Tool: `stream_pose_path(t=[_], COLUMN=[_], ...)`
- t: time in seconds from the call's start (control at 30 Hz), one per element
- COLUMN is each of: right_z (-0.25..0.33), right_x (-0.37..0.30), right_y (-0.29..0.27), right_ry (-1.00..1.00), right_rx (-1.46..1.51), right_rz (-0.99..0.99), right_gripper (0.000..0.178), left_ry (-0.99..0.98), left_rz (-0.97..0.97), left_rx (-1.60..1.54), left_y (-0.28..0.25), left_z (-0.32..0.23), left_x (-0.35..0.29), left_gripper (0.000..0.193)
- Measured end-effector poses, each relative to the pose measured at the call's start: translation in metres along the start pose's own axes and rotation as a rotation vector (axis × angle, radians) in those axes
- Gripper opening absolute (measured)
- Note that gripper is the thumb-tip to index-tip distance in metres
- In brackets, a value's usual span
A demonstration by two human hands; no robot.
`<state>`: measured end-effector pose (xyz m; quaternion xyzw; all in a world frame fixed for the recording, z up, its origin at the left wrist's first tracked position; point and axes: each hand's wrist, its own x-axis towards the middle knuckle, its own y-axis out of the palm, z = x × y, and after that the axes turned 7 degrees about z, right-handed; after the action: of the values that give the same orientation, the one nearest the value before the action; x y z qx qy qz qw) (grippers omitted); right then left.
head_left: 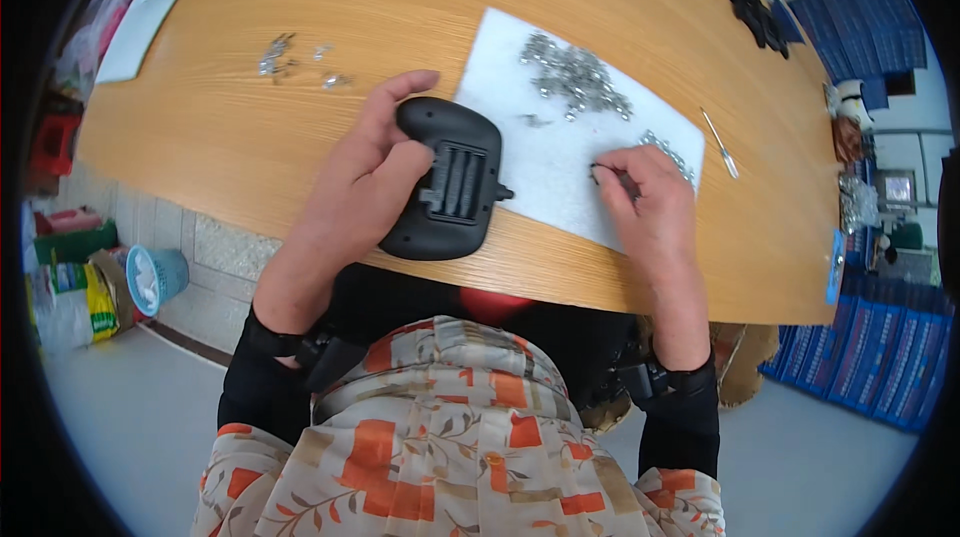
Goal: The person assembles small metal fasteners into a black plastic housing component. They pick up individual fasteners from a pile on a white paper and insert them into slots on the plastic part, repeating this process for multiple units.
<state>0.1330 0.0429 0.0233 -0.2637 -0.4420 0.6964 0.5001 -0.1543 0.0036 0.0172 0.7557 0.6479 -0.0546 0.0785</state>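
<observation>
A black, rounded plastic casing lies at the table's front edge, partly over a white foam sheet. Its slotted battery compartment faces up, and a short stub juts from its right side. My left hand grips the casing's left side, thumb by the compartment and index finger stretched past the far end. Over the sheet's right part, my right hand is closed in a pinch; a small dark piece shows at the fingertips, its kind unclear. Beyond it lies a heap of small shiny metal parts.
More silvery parts lie near the sheet's right edge, beside a thin screwdriver. Small metal pieces are scattered on the left of the wooden table. Blue stacks stand at the right; a light-blue bin is on the floor, left.
</observation>
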Motion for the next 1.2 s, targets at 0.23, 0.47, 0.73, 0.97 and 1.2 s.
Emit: stream_pose_path(t=[0.23,0.47,0.73,0.97,1.2], right_z=[0.028,0.046,0.039,0.033,0.036], right_x=[0.010,0.020,0.016,0.011,0.007], right_y=[0.003,0.008,0.018,0.023,0.026], right_ry=[-0.015,-0.111,-0.034,-0.076,0.085], right_rx=[0.110,0.121,0.112,0.099,0.173], right_rz=[0.004,0.005,0.024,0.006,0.025], right_gripper=[0.009,0.010,0.015,0.015,0.012], left_ry=[-0.005,0.035,0.029,0.055,0.019], left_rz=[0.029,0.069,0.091,0.076,0.067], left_rx=[-0.115,-0.023,-0.041,-0.044,0.001], left_y=[-0.008,-0.007,-0.010,-0.009,-0.010], left_z=[0.003,0.004,0.009,0.009,-0.002], left_x=[0.000,0.001,0.002,0.002,-0.002], left_gripper=[0.057,0.057,0.057,0.057,0.058])
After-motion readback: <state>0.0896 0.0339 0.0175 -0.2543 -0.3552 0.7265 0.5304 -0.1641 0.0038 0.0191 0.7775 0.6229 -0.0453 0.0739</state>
